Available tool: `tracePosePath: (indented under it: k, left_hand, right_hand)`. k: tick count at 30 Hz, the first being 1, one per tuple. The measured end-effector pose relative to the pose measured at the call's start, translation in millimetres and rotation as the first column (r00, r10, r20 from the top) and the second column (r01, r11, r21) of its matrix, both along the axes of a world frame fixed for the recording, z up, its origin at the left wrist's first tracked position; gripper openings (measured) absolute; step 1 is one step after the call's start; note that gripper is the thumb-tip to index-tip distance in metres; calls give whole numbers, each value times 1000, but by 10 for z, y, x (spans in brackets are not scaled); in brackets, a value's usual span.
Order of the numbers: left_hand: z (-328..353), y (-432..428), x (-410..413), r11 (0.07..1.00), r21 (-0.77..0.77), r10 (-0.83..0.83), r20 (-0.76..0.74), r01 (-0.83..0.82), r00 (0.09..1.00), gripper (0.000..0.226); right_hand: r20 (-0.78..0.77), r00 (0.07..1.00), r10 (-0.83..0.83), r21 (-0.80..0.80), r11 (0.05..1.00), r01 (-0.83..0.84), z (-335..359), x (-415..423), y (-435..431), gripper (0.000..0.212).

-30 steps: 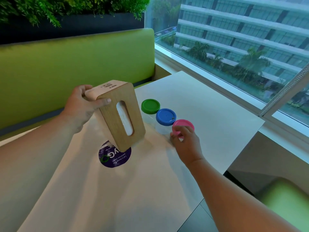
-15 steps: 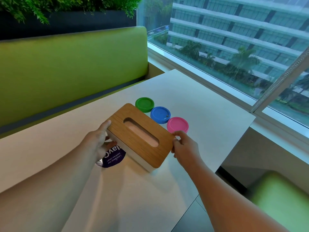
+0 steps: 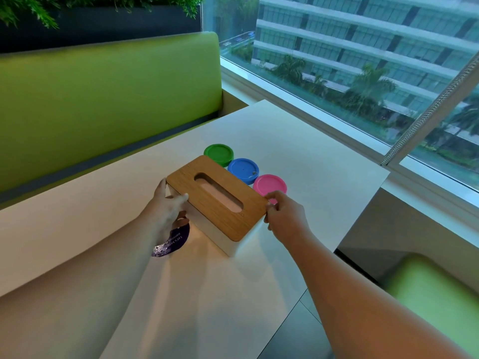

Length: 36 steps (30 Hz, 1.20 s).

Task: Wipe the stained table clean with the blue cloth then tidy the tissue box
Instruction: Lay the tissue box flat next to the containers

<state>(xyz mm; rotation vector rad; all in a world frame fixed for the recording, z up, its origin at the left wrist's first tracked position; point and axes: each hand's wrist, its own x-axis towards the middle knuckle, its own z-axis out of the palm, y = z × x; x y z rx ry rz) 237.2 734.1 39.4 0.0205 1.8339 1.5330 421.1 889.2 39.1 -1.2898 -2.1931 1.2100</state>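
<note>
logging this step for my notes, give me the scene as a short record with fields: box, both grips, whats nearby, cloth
tissue box: lying on the table, wooden lid up
left grip: holds the box's left end
right grip: pinches the lid's right corner
nearby: green lid, blue lid, pink lid in a row along the box's far side
purple sticker: partly under the left wrist
blue cloth: not in view

Tissue box [image 3: 217, 196] before lids [image 3: 243, 170] (on table [image 3: 318, 161])
</note>
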Motion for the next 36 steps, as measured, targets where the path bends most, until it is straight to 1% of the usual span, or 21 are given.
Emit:
tracePosePath:
  k: [3, 8, 15, 20, 24, 27, 30, 33, 36]
  left_hand:
    - [-42, 20, -40, 1000, -6, 15, 15, -15, 1000, 69]
    - [-112, 62, -34, 1000, -3, -8, 15, 8, 1000, 75]
    - [-180, 231, -66, 1000, -10, 22, 10, -22, 1000, 77]
    - [-208, 294, -99, 997, -81, 0, -30, -3, 1000, 81]
    - [-590, 392, -372, 990, -140, -35, -53, 27, 998, 89]
    - [-675, 411, -410, 987, -157, -45, -53, 36, 998, 90]
    - [-634, 403, -416, 986, -158, -55, -52, 46, 997, 87]
    - [-252, 325, -200, 988, -144, -63, -43, 56, 997, 81]
    - [-108, 275, -108, 994, -106, -28, 8, 29, 1000, 74]
  right_hand:
    - [15, 1000, -3, 13, 1000, 3, 9, 5, 46, 25]
    - [17, 1000, -24, 12, 1000, 24, 20, 32, 112, 24]
    - [39, 998, -46, -6, 999, 46, 100, 60, 229, 25]
    - [62, 997, -52, -7, 999, 52, 157, 42, 308, 24]
    - [88, 995, -47, -24, 998, 50, 193, 21, 371, 25]
    - [111, 993, -40, -28, 999, 44, 201, 12, 405, 24]
    - [125, 991, -41, -23, 999, 45, 223, 11, 427, 24]
    - [125, 991, -49, -24, 998, 53, 236, 10, 420, 26]
    - [114, 990, -77, -29, 996, 81, 251, 7, 389, 26]
